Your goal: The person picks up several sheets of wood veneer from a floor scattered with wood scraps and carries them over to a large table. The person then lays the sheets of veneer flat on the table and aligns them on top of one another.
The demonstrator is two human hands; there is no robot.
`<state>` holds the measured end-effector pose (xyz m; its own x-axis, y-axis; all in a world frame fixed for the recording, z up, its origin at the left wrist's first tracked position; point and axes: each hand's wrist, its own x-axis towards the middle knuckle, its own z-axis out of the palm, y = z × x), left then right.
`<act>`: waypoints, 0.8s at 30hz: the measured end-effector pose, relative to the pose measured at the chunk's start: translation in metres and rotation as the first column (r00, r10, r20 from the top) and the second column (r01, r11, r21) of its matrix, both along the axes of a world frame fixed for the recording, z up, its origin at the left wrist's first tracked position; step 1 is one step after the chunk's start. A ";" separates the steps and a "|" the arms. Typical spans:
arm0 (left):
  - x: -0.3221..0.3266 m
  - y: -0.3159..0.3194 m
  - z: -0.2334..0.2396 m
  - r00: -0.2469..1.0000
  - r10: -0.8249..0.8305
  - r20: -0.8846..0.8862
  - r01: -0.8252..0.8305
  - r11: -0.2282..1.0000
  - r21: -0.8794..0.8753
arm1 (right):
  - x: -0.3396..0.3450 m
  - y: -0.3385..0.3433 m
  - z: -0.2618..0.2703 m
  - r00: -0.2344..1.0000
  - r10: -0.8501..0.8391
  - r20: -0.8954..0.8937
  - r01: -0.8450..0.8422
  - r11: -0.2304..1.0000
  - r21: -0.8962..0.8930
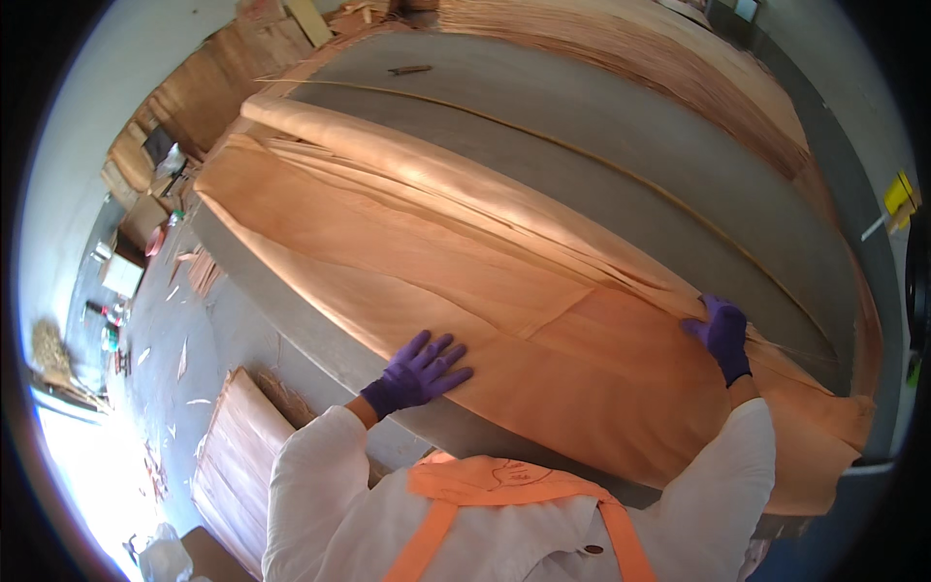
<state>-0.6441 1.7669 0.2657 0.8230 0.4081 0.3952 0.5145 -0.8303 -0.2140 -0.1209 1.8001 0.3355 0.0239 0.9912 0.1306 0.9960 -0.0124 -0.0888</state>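
Note:
A large orange-brown wood veneer sheet (429, 291) lies in front of me across a grey tabletop (618, 211). Its far side is folded over into a long rounded roll (436, 164), with several creased layers along it. My left hand (414, 372), in a purple glove, rests flat near the sheet's front edge with fingers spread. Farther right, my right hand (720, 335), in a matching glove, clasps the folded far edge, thumb on the near side; its fingertips are partly hidden. A darker veneer area (604, 349) with a straight seam lies between the hands.
A thin wooden strip (553, 138) runs lengthwise behind the roll. Beyond it lie a small tool (410, 70) and a tall veneer stack (654, 80). On the floor at left stands a veneer bundle (244, 444), near scattered scraps (182, 356). Wood panels (218, 80) lean on the wall.

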 end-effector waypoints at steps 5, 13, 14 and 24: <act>0.007 0.011 0.010 0.999 -0.010 -0.050 0.010 1.000 -0.006 | 0.005 0.002 -0.002 0.999 -0.051 0.011 0.049 0.996 0.081; 0.033 0.064 0.023 0.997 0.009 -0.081 -0.010 1.000 -0.017 | 0.030 0.059 0.012 0.992 -0.101 0.077 0.090 0.987 0.134; 0.041 0.077 0.026 0.998 0.003 -0.056 -0.004 1.000 -0.012 | 0.038 0.070 0.013 0.991 -0.093 0.096 0.078 0.985 0.156; 0.116 0.121 0.063 1.000 -0.017 -0.019 0.005 0.859 -0.512 | 0.101 0.156 0.031 0.998 -0.056 -0.001 0.055 0.984 0.170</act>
